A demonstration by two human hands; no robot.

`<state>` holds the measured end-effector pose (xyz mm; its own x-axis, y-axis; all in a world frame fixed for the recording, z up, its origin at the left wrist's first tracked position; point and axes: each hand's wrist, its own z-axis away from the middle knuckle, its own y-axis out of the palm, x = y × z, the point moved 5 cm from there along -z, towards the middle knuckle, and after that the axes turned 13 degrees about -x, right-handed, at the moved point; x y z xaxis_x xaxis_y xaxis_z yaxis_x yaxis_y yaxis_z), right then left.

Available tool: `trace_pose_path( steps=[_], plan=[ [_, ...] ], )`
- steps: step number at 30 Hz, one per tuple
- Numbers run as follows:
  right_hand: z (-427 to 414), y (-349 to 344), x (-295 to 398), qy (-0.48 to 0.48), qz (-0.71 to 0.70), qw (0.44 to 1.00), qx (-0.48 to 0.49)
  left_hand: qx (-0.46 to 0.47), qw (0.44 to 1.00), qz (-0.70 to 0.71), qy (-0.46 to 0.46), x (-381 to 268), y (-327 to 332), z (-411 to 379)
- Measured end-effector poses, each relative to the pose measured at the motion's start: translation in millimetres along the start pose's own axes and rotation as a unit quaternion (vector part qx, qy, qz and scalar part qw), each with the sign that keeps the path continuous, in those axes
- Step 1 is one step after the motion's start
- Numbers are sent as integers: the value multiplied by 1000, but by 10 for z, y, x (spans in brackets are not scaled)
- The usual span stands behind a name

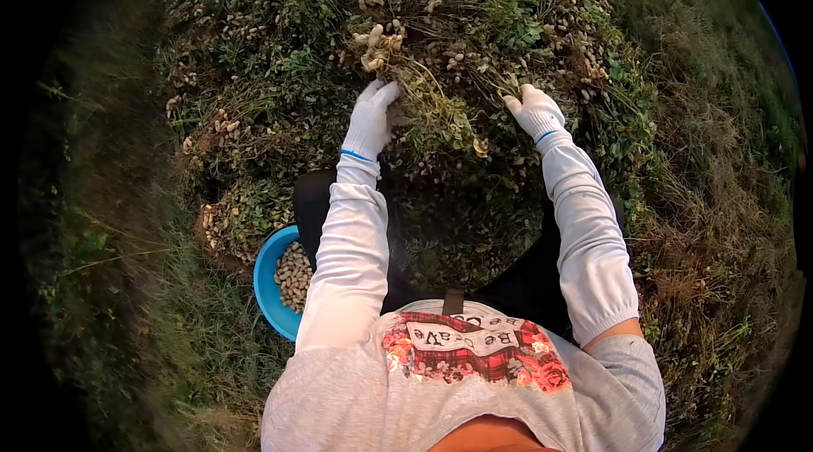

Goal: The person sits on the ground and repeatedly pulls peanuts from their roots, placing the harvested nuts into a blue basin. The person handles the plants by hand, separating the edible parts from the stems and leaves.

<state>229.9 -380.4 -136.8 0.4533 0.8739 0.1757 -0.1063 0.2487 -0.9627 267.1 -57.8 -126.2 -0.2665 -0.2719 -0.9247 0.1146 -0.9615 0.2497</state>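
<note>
My left hand (374, 115), in a white knit glove, is closed on the base of a peanut plant (438, 103). A cluster of peanut pods (376, 49) sticks out just beyond its fingertips, and the leafy stems spread to the right. My right hand (533, 110), gloved the same way, is at the right beside some thin stems, its thumb and fingers partly bent; whether it grips any stem cannot be told. A blue plastic basin (268, 296) holding loose peanut pods (294, 277) stands at the lower left, by my left forearm.
A wide heap of pulled peanut plants (305, 65) with pods attached lies before me and around my legs. Another bunch of pods (222, 125) lies at its left side. Grass (203, 338) borders the heap on the left, and dry weeds (705, 198) on the right.
</note>
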Motion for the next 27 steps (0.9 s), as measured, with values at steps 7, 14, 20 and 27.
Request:
trace_pose_path(
  steps=[7,14,20,27],
  plan=[
    [793,-264,181,-135,-285,948,-34,104,968,-227,-34,-274,202,667],
    [1984,147,430,29,-700,675,231,160,982,24,-97,854,-146,588],
    [2208,286,279,29,-797,564,214,122,936,-325,60,340,287,1643],
    [2400,177,223,-31,-802,555,217,82,786,-451,416,164,338,2246]
  ],
)
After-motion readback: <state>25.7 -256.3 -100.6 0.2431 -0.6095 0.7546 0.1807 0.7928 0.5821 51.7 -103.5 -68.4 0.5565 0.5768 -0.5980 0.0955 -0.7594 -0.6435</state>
